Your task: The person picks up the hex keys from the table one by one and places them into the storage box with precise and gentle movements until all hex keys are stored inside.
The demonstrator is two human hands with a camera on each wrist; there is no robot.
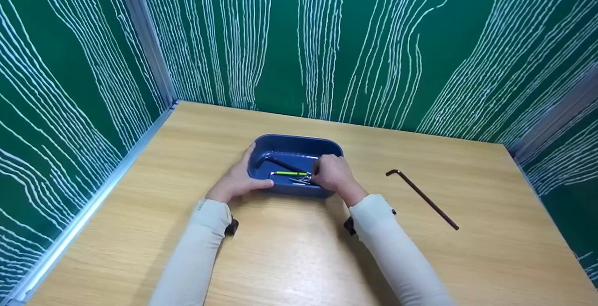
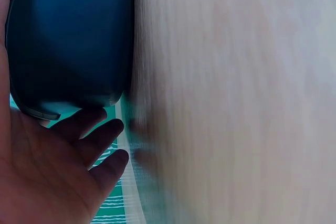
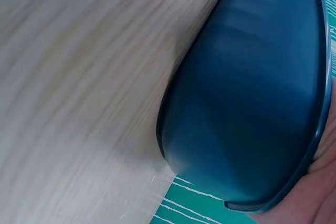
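A blue plastic bin (image 1: pixel 299 190) stands on the table, its front side also seen in both wrist views. My left hand (image 1: pixel 238 177) holds the bin's left end, thumb over the front rim and fingers along the end wall. Inside the bin my right hand (image 1: pixel 332 174) is curled over several small silver hex keys (image 1: pixel 301 181); its fingertips are hidden, so I cannot tell whether it pinches one. A green hex key (image 1: pixel 289 173) lies with one end close to those fingers. Behind it, a larger black hex key (image 1: pixel 280 163) rests on the bin's floor.
To the right of the bin, a long dark brown hex key (image 1: pixel 423 196) lies on the wooden table (image 1: pixel 289 254). Green walls (image 1: pixel 285 39) with white wavy lines enclose the table at the back and sides.
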